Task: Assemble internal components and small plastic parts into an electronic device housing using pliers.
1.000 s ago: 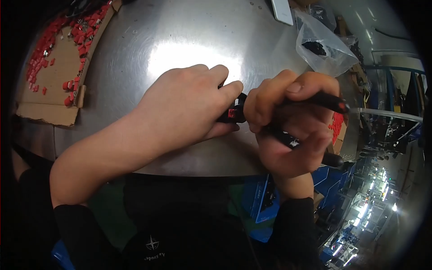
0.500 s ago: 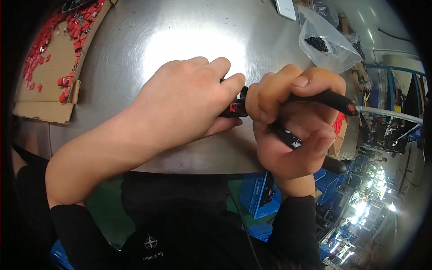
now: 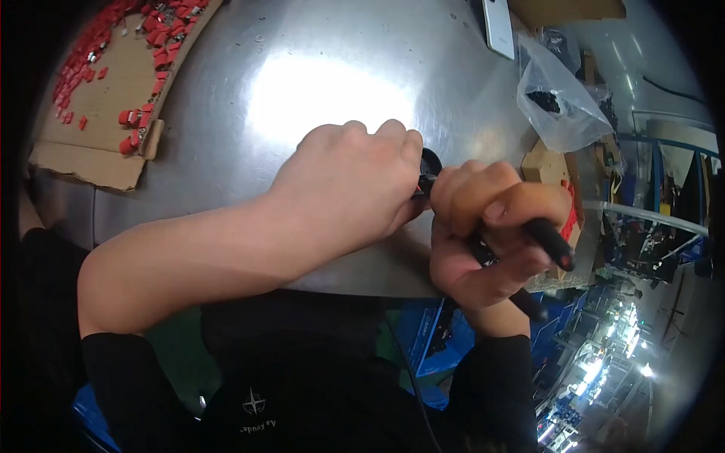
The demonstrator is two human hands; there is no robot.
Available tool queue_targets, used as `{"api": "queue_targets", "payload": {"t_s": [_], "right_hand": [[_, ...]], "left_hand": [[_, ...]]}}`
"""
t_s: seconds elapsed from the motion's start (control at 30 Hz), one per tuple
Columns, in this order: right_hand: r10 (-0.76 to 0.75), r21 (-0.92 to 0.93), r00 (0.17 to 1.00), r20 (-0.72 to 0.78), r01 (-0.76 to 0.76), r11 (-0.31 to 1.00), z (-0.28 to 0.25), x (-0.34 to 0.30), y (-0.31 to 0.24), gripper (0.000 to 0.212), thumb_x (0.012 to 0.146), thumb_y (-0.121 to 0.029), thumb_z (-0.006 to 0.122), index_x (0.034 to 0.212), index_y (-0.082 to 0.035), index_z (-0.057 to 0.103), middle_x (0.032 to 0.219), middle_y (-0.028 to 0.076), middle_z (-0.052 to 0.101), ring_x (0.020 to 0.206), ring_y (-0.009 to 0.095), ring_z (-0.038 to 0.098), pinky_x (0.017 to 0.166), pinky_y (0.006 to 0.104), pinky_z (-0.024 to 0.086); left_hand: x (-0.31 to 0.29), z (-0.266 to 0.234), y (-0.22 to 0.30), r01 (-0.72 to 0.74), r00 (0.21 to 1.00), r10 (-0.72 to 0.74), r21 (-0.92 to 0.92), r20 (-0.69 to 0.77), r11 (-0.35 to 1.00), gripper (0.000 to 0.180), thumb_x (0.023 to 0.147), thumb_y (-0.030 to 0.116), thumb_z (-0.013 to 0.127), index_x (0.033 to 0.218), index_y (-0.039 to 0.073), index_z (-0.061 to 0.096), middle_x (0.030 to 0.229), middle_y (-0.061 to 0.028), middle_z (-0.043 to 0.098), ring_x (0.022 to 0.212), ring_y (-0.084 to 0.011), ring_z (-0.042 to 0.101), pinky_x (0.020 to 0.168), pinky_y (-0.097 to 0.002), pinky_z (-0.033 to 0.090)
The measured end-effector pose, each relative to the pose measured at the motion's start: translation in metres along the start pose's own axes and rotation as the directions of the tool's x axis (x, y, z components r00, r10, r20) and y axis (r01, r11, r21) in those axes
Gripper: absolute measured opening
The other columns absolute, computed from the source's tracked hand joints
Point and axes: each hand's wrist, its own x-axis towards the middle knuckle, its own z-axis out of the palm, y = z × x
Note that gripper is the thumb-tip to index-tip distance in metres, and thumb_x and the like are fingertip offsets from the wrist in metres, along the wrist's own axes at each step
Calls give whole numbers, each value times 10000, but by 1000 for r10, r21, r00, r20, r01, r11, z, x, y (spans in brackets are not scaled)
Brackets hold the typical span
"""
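My right hand [image 3: 483, 200] is wrapped round a pair of black-handled pliers [image 3: 550, 245]. The two handles stick out past the fingers toward the lower right, a little apart. The pliers' jaws point left, to a black rounded part [image 3: 431, 161] with a bit of red showing by it. My left hand [image 3: 351, 177] grips that black part, fingers curled over it, and mostly hides it. Both hands meet above the metal table [image 3: 226, 136], close to its near edge.
At far left, a cardboard tray [image 3: 94, 155] carries many small red parts [image 3: 162, 34]. A white phone [image 3: 498, 30] and a clear plastic bag [image 3: 570, 124] with black pieces lie at far right. A cardboard box [image 3: 544, 166] with red parts is behind my right hand. Below the table stands a blue crate [image 3: 445, 355].
Both hands have moved slightly nearer and to the right in view. The pliers' handles have come closer together, and my right fingers have closed further round them. The black part's rounded end now shows.
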Motion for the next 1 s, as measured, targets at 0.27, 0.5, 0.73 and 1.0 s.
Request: {"api": "queue_targets", "payload": {"t_s": [0.27,0.5,0.73,1.0], "right_hand": [[-42,285,999,7,38,958,-18,4,6,522,970,-474,702,1214,-71,476,875,119,574,745,225,586,668,363,485],[-124,312,992,-21,124,942,-37,11,4,597,1033,-581,510,1364,-88,442,914,93,514,695,189,536,613,334,446],[-258,270,940,225,194,943,-34,29,11,692,1046,-649,429,1352,-29,405,877,142,567,614,199,552,554,316,490],[-318,301,863,391,207,931,-32,34,14,723,1022,-712,376,1306,-49,434,805,136,585,551,174,539,513,300,505]], "left_hand": [[-4,1,-13,-26,1000,26,-51,-16,998,437,831,409,797,1030,49,648,901,-94,644,755,-264,706,617,-382,582],[6,-1,-9,-81,997,81,-55,-1,995,460,832,402,809,1092,67,632,919,-84,606,793,-267,682,632,-391,560],[6,-2,-12,-40,999,41,-66,17,997,492,745,335,837,1153,108,681,927,-91,615,828,-319,654,694,-439,537],[12,-11,-26,-21,989,58,-256,137,966,278,715,284,829,898,102,726,806,-97,626,757,-327,633,678,-439,523]]}}
